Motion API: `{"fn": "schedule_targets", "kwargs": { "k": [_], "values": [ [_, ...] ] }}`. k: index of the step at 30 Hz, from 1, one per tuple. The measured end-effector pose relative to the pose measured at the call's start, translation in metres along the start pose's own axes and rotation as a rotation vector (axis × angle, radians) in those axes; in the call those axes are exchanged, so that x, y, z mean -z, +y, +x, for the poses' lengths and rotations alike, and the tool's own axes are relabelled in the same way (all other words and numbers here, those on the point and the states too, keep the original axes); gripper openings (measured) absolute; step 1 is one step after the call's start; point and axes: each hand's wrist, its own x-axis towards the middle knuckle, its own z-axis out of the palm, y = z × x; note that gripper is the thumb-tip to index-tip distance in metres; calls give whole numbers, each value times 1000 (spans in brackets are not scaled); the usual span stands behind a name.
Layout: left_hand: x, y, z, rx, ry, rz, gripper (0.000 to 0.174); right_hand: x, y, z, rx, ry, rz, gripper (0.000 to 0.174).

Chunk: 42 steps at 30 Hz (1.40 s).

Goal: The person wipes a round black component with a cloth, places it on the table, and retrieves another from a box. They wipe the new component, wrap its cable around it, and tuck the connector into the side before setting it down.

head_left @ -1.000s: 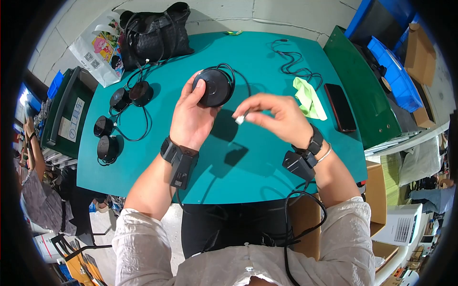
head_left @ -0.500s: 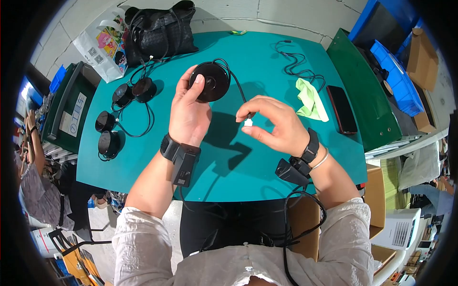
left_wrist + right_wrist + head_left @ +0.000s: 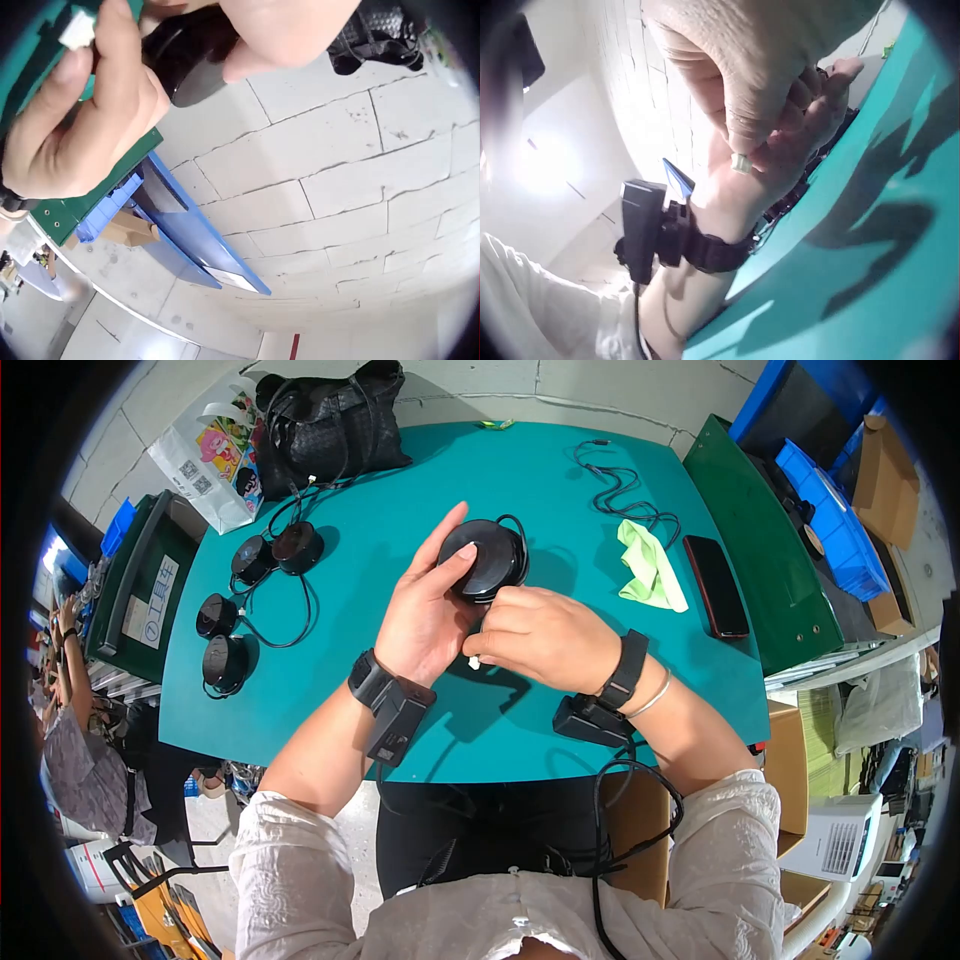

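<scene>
My left hand (image 3: 425, 615) holds a round black puck-shaped device (image 3: 490, 568) above the green table, with the thumb lying across its flat face. A black cable (image 3: 521, 532) loops out from the device's far side. Close in front of the device, my right hand (image 3: 545, 635) pinches the cable's end between thumb and fingers. A small white connector (image 3: 475, 662) pokes out of that pinch near the left palm; it shows as well in the right wrist view. In the left wrist view, the glossy device (image 3: 196, 60) is partly hidden by the left hand.
Several similar black devices (image 3: 298, 548) with cables lie on the table's left. Behind them stand a black handbag (image 3: 335, 435) and a printed paper bag (image 3: 212, 470). To the right are a loose cable (image 3: 625, 490), a light green cloth (image 3: 650, 570), a phone (image 3: 715, 587) and a green box (image 3: 765, 550).
The right hand has moved left and toward me, bringing the connector next to the left palm. The left hand and device have shifted right and slightly nearer.
</scene>
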Motion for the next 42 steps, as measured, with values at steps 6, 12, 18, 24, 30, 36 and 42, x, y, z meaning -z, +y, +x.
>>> {"fn": "schedule_targets", "kwargs": {
  "k": [6,12,18,24,30,36,42],
  "values": [
    [11,12,10,194,-262,-227,52,8,3,-3,-169,193,78,16],
    [13,19,8,86,-432,162,73,18,-2,1,-239,337,149,13],
    [2,18,9,-122,-455,485,83,23,-10,-5,-387,360,309,11],
    [10,11,10,-170,-340,556,71,20,-8,-6,-406,449,403,10],
    [3,7,6,-129,-247,198,61,22,-9,-5,-335,324,348,10],
    [3,7,9,-97,-191,208,63,25,-18,0,-138,373,117,12],
    [-4,-6,9,-52,-194,167,52,29,-22,4,-421,562,127,11]
  ]
}}
